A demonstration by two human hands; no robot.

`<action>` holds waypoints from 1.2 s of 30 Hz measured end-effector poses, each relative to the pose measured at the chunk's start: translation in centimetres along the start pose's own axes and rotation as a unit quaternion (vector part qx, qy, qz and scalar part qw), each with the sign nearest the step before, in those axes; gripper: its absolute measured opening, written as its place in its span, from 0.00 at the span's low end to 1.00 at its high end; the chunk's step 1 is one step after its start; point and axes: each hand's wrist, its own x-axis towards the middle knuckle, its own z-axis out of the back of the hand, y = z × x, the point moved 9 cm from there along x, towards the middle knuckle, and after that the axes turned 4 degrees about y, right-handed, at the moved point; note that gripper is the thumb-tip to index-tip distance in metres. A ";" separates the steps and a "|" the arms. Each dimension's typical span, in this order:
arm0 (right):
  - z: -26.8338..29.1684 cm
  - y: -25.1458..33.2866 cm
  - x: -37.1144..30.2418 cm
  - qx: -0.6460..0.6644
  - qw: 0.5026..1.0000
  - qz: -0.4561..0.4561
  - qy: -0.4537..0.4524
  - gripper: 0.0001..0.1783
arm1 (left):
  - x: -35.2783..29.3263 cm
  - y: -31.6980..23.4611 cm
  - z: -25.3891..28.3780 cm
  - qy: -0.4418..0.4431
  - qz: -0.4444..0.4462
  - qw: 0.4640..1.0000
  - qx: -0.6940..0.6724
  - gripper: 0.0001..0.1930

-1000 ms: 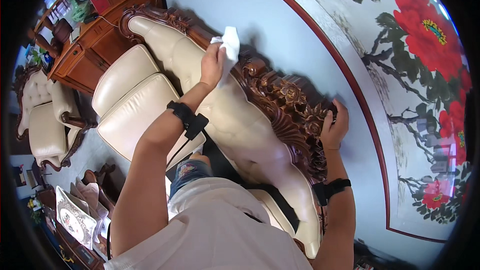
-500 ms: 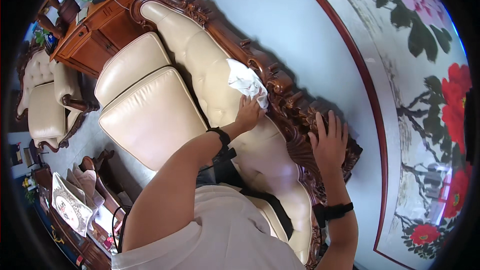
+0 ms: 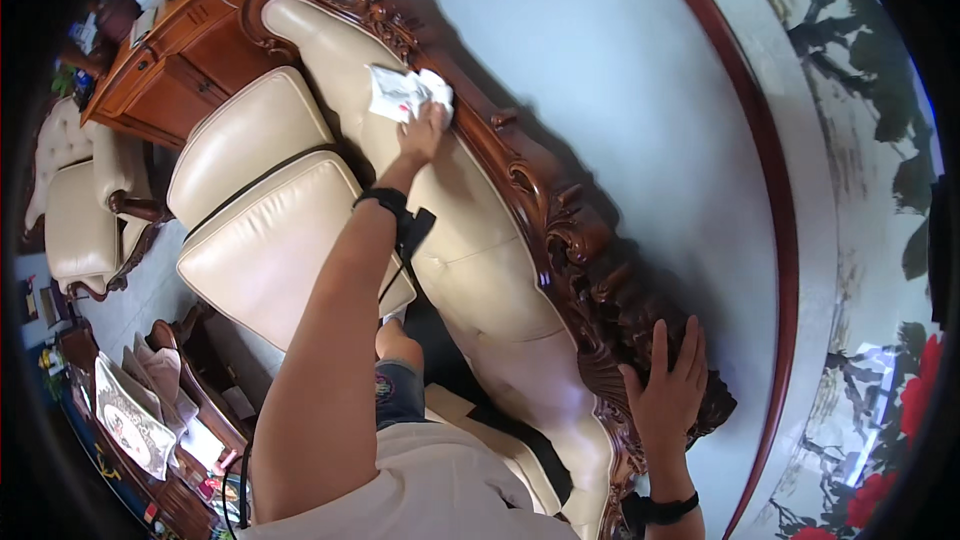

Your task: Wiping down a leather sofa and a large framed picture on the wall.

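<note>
A white cloth (image 3: 398,92) with small red marks lies against the far part of the cream tufted sofa backrest (image 3: 465,225), beside its carved wooden top rail (image 3: 520,175). My left hand (image 3: 423,135) is closed on the cloth's near edge and presses it to the backrest; some fingertips are hidden by the cloth. Close to me on the right, my right hand (image 3: 667,392) rests with spread fingers on the thick carved crest of the rail. Nothing is held in it. A black strap circles each wrist.
Two loose cream seat cushions (image 3: 270,240) lean in the sofa to the left. Behind them stands a wooden cabinet (image 3: 190,80). A cream armchair (image 3: 85,210) is at the far left, and a wooden seat with pillows (image 3: 130,415) stands lower left. A pale wall (image 3: 590,60) borders the rail.
My left hand has slid the cloth away from me and leftward along the backrest. My right hand stays on the carved crest while the view has shifted.
</note>
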 end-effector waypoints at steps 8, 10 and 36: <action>0.6 0.3 0.1 -0.013 1.000 -0.002 -0.017 0.41 | -5.7 -5.2 -0.2 0.015 -0.157 0.977 0.141 0.32; 0.6 -0.4 -0.6 -0.021 1.000 -0.014 -0.015 0.41 | -12.0 -9.6 -2.0 0.029 -0.230 0.964 0.129 0.30; 0.0 0.3 0.2 -0.023 0.999 -0.028 -0.007 0.39 | -3.6 4.5 1.7 -0.018 -0.178 0.963 0.203 0.32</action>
